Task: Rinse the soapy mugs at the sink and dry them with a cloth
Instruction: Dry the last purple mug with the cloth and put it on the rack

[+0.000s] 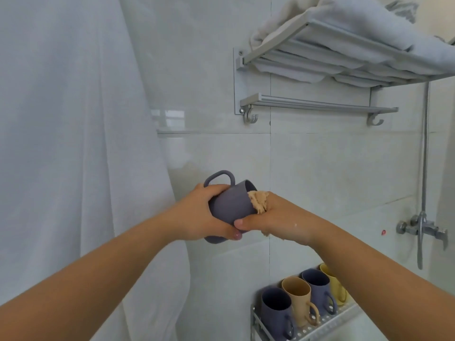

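Head view: left hand [197, 212] grips matte grey-blue mug [231, 205]; right hand [278, 217] grips nubby tan cloth [258, 201] inside it.

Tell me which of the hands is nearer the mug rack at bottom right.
Right. The right hand, wiping inside the held grey mug with a tan cloth, is above the rack; the left hand grips the mug farther left.

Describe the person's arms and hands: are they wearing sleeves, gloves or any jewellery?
Both forearms are bare as far as the view reaches, with no sleeves showing. The left hand and right hand wear no gloves, and no rings, watch or bracelets show. A thumbnail on the left hand looks glossy pink. White flecks, likely suds, dot the right wrist.
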`<move>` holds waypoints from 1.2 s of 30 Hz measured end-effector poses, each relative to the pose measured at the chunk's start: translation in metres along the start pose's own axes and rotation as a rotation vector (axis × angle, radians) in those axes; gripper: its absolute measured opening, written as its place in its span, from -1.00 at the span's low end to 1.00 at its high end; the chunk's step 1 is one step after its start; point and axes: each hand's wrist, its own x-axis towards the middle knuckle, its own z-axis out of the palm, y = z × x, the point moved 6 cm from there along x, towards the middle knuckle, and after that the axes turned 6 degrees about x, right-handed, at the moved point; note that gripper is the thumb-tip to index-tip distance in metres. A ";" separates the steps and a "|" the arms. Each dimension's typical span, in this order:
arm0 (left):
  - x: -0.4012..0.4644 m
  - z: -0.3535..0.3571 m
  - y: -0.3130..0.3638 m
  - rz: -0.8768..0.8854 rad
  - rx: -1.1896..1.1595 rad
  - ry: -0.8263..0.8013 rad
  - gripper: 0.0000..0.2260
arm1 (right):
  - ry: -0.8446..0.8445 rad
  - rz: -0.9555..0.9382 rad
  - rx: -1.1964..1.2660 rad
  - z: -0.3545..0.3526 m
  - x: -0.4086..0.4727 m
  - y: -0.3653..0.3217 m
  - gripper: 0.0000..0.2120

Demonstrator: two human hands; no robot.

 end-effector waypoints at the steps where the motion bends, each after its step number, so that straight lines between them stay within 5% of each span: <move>1: -0.001 0.001 0.000 0.013 -0.010 0.046 -0.40 | 0.014 0.001 0.026 0.000 0.001 0.001 -0.87; 6: -0.004 0.011 -0.002 0.042 0.097 0.276 -0.22 | 0.206 0.065 0.181 -0.004 0.014 0.017 -0.76; 10: -0.005 0.017 -0.013 0.075 0.141 0.237 -0.17 | 0.168 0.042 0.100 -0.007 0.017 0.018 -0.81; 12: -0.010 0.011 -0.017 0.154 0.116 0.256 -0.33 | 0.152 0.015 -0.009 -0.015 0.014 0.014 -0.91; 15: -0.022 -0.016 -0.016 0.253 -0.046 0.606 -0.90 | 0.146 -0.004 -0.143 -0.027 0.010 0.012 -0.87; 17: -0.016 -0.030 -0.024 0.144 -0.243 0.741 -0.87 | 0.101 0.000 -0.223 -0.026 0.009 0.012 -0.78; 19: 0.004 -0.034 -0.032 -0.030 -0.442 0.487 -0.86 | 0.022 -0.007 -0.271 -0.017 0.008 0.007 -0.72; 22: 0.013 -0.011 -0.024 -0.128 -0.510 -0.362 -0.44 | -0.115 -0.031 -0.277 -0.004 0.006 -0.004 -0.70; 24: 0.005 0.001 -0.012 -0.019 -0.454 -0.649 -0.57 | -0.159 -0.032 -0.267 -0.002 0.005 -0.009 -0.75; 28: 0.014 0.004 -0.007 0.049 -0.386 -0.480 -0.54 | -0.185 -0.017 -0.182 -0.003 0.002 -0.014 -0.80; 32: 0.021 0.000 -0.008 0.065 -0.155 -0.269 -0.44 | -0.104 0.044 -0.033 -0.007 0.003 -0.006 -0.29; 36: 0.020 0.000 0.001 0.100 -0.057 -0.007 -0.50 | 0.096 0.064 0.200 -0.016 0.011 0.007 -0.59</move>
